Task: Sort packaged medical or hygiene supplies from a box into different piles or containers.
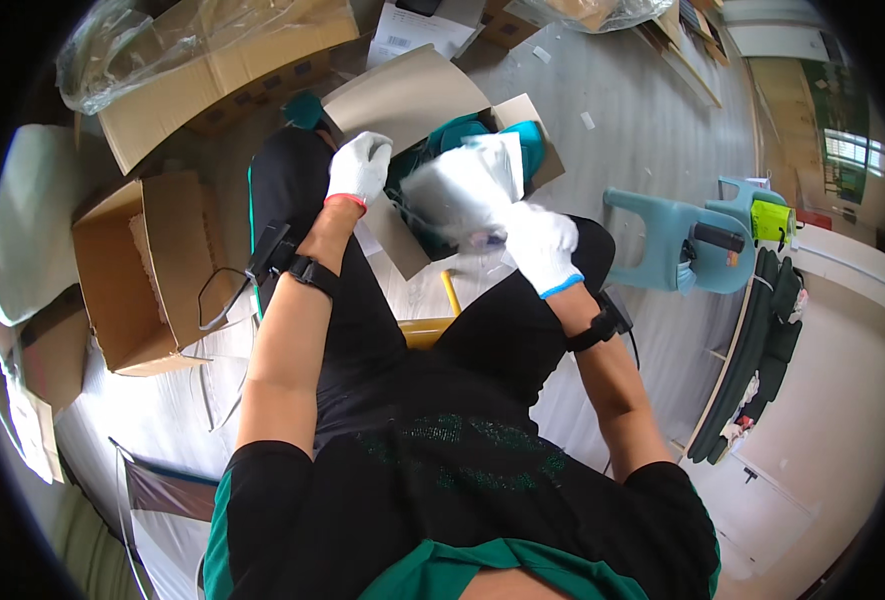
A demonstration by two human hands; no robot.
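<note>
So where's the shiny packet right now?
In the head view, the shiny packet is just above the middle, held in the gloved right hand, over the open box.

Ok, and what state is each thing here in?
Left hand: gloved, fingers curled, grip unclear
Right hand: gloved, closed on the pale packet
Pale packet: held, blurred
Box in front: open, flaps spread, teal items inside
Left-side carton: open
Light blue stool: upright, things on its seat
</note>
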